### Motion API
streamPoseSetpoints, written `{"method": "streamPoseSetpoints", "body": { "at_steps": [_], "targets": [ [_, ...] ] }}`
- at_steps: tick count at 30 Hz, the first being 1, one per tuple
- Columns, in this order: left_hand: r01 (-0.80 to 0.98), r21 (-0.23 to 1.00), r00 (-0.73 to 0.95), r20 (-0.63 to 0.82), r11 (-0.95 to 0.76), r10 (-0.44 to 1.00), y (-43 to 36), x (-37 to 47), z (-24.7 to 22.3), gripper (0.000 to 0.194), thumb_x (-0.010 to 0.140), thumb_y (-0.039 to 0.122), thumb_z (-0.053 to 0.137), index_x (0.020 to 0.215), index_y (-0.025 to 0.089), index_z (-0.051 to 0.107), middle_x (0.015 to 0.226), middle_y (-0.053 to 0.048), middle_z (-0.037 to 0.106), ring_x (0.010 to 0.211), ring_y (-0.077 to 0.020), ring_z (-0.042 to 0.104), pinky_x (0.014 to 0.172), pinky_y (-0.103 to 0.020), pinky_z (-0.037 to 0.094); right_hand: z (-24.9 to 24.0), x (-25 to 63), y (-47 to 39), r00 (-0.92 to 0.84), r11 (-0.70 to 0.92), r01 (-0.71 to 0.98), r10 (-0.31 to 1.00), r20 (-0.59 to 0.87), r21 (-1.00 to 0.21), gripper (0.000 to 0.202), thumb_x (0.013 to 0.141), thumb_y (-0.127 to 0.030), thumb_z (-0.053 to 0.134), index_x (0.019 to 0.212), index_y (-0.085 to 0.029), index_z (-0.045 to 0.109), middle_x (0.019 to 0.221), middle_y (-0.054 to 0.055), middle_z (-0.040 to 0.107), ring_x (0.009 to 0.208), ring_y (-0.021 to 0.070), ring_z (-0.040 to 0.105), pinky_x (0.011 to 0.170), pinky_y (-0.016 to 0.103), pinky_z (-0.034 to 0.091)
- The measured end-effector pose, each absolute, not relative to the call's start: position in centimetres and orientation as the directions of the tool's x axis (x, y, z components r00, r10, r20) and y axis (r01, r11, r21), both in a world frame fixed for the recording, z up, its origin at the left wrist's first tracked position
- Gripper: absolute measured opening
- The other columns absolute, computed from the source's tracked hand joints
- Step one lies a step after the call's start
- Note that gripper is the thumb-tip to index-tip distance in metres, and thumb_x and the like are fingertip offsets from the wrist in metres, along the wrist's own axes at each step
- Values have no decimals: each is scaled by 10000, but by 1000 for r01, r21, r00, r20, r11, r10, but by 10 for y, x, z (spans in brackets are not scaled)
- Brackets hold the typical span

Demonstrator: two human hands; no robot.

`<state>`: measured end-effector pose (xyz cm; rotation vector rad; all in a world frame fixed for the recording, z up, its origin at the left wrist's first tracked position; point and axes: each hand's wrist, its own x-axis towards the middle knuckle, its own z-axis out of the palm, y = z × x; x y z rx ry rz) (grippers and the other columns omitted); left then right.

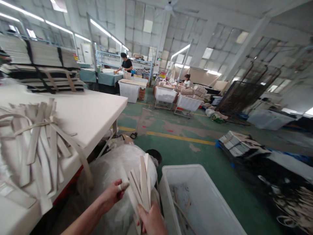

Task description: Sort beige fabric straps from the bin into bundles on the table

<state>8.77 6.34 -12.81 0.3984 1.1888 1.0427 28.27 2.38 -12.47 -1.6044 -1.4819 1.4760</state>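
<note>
My right hand (152,219), low in the middle of the view, is wrapped round the lower part of several long, flat beige strips (143,182) that fan upward. Just left of them is my left hand (114,195), its fingers curled, with something pale wrapped round one finger. Whether it pinches anything is too small to tell. Behind both hands bulges a translucent plastic bag (107,160). On the white table (97,107) at the left lies a large bundle of similar strips (45,140), tied with a thin band.
A white plastic bin (207,195) with a few strips inside stands right of my hands. Stacked fabric (44,65) sits on the table's far side. Dark piles (264,163) lie at the right. Two people work farther back, near wheeled bins (165,95).
</note>
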Motion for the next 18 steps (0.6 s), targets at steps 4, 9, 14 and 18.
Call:
{"method": "streamPoseSetpoints", "body": {
  "at_steps": [4,9,14,18],
  "targets": [
    [-413,711,71,-597,568,799,45,105,-132,631,348,492,982,758,126,672,563,58,506,471,-36,382,474,-145,306,-129,278,24,-156,-308,388,907,-391,-869,462,799,-596,629,784,-140,698,499,66,630,299,113,432,304,212,291],
    [-399,738,93,-559,545,824,41,107,-117,625,375,544,957,727,117,668,549,43,523,472,-48,363,482,-171,274,-116,273,37,-221,-197,327,935,-278,-924,495,815,-623,618,823,-133,687,601,90,685,325,99,448,323,203,317],
    [-426,739,4,-575,522,818,43,86,-104,605,341,492,978,690,128,644,536,65,485,485,-47,339,494,-169,270,-120,281,30,-277,-272,398,875,-398,-876,437,783,-562,684,897,-141,694,655,99,720,288,71,374,291,196,260],
    [-374,756,130,-531,537,838,37,97,-105,570,425,521,950,726,115,685,534,42,519,465,-54,348,480,-194,228,-114,275,32,-225,-248,380,910,-349,-891,483,796,-590,646,880,-119,706,639,110,711,304,82,405,304,199,289]
  ]
}}
